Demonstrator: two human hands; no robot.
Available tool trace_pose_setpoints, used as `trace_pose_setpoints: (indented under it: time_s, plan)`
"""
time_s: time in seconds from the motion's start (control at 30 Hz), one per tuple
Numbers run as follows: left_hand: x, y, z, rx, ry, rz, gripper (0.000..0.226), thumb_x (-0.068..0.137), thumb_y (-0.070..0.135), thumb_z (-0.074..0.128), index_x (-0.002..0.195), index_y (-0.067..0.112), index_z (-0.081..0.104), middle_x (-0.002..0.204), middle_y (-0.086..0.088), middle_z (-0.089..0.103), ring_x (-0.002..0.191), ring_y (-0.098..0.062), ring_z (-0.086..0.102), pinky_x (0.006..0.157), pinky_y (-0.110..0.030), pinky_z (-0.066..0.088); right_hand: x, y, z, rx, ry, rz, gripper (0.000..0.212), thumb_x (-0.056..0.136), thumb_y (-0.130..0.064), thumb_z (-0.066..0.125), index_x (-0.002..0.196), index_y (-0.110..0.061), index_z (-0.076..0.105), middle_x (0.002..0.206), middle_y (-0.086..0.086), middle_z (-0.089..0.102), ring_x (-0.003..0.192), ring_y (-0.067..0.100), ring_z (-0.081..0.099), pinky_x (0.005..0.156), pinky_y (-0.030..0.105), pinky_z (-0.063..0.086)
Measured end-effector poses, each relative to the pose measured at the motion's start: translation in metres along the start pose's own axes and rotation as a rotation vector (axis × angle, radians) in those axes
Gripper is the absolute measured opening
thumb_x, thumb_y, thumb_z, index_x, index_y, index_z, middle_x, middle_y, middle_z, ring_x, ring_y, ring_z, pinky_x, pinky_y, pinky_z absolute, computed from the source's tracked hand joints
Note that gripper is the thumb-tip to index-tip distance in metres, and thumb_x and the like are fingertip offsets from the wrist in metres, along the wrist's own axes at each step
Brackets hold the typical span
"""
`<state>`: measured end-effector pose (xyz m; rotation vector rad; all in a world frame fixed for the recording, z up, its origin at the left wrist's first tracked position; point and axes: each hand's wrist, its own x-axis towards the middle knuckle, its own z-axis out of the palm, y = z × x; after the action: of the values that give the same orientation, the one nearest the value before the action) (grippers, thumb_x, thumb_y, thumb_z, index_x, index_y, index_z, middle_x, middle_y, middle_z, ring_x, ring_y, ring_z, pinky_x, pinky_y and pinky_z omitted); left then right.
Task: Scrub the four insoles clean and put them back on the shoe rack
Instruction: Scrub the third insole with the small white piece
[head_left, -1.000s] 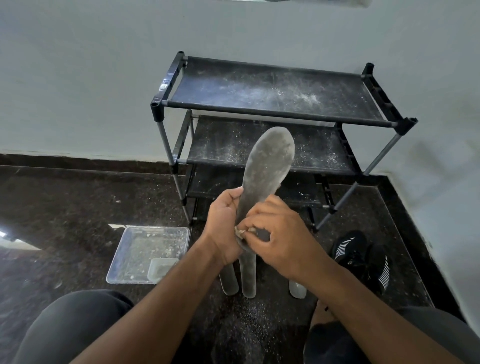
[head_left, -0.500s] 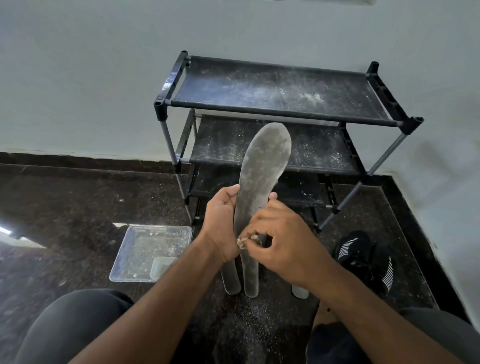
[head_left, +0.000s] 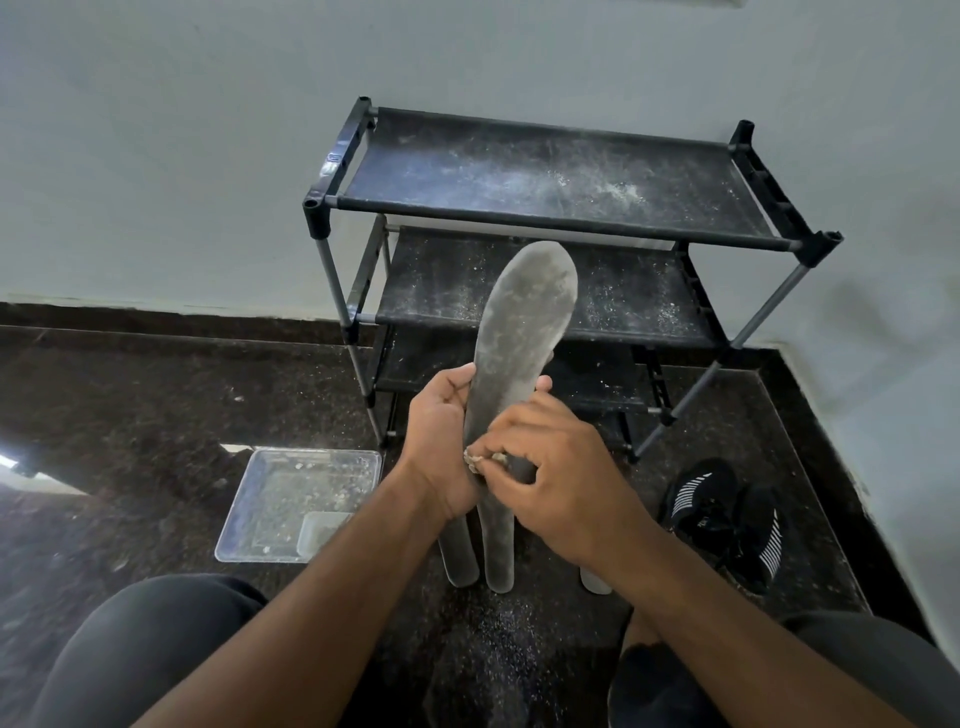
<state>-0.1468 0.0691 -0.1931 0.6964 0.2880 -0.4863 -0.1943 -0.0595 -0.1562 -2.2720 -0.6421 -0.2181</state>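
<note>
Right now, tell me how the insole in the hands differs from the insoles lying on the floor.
The held insole stands upright, gripped by the left hand, while the floor insoles lie flat. The held insole is being rubbed near its heel by the right hand; the floor insoles are untouched. The held insole shows nearly whole; the floor insoles are mostly hidden behind the arms. All look grey and dusty.

- both forearms were bare all the way up to where the view cut off, with no sleeve showing on either.
- the left hand (head_left: 441, 441) and the right hand (head_left: 561, 478) wore no gloves.
- no ring, watch or band showed on the fingers or wrists.
- dark grey, plain fabric covered both knees at the bottom corners of the view.
- the cloth carried no pattern or marking.
</note>
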Motion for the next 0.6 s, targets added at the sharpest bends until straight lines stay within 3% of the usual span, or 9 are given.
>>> trace_pose_setpoints:
  time_s: [0.07, 0.17, 0.27, 0.4, 0.6]
  plan:
    - [-0.002, 0.006, -0.001, -0.043, -0.021, 0.016, 0.059, 0.102, 0.035, 0.037, 0.140, -0.003, 0.060, 0.127, -0.021, 0.065, 0.100, -0.028, 0.067, 0.094, -0.037, 0.053, -0.001, 0.004, -0.003, -0.039, -0.061, -0.018, 0.010, 0.082, -0.013, 0.072, 0.085, -0.019, 0.079, 0.081, -0.014, 0.063, 0.088, 0.006, 0.050, 0.081, 0.018, 0.044]
    - [-0.003, 0.011, -0.004, -0.069, -0.054, 0.020, 0.058, 0.102, 0.034, 0.037, 0.141, -0.002, 0.061, 0.117, -0.017, 0.068, 0.095, -0.021, 0.063, 0.093, -0.031, 0.049, -0.003, 0.011, -0.007, -0.151, -0.047, -0.004, 0.010, 0.082, -0.017, 0.069, 0.084, -0.021, 0.078, 0.077, -0.016, 0.061, 0.081, 0.006, 0.045, 0.074, 0.024, 0.044]
    - [0.000, 0.009, -0.004, -0.073, -0.080, 0.030, 0.060, 0.108, 0.043, 0.035, 0.130, 0.000, 0.070, 0.127, -0.016, 0.068, 0.100, -0.019, 0.064, 0.098, -0.030, 0.048, -0.005, 0.012, -0.006, -0.139, 0.077, 0.053, 0.007, 0.087, -0.017, 0.071, 0.091, -0.018, 0.076, 0.083, -0.012, 0.061, 0.083, 0.010, 0.051, 0.073, 0.028, 0.047]
    - [-0.001, 0.005, -0.002, -0.036, -0.089, 0.026, 0.071, 0.108, 0.058, 0.032, 0.140, 0.003, 0.064, 0.142, -0.012, 0.065, 0.117, -0.021, 0.066, 0.108, -0.039, 0.049, -0.004, 0.012, -0.001, -0.115, 0.183, 0.076, 0.017, 0.091, -0.016, 0.072, 0.107, -0.015, 0.075, 0.089, -0.007, 0.064, 0.087, 0.010, 0.058, 0.078, 0.028, 0.051]
    - [-0.001, 0.009, -0.005, -0.024, -0.060, 0.039, 0.072, 0.108, 0.058, 0.027, 0.148, 0.004, 0.053, 0.145, -0.009, 0.063, 0.119, -0.020, 0.066, 0.111, -0.037, 0.048, -0.005, 0.017, -0.001, 0.048, -0.025, 0.041, 0.023, 0.092, -0.021, 0.070, 0.113, -0.015, 0.076, 0.094, -0.011, 0.062, 0.093, 0.007, 0.057, 0.084, 0.019, 0.047]
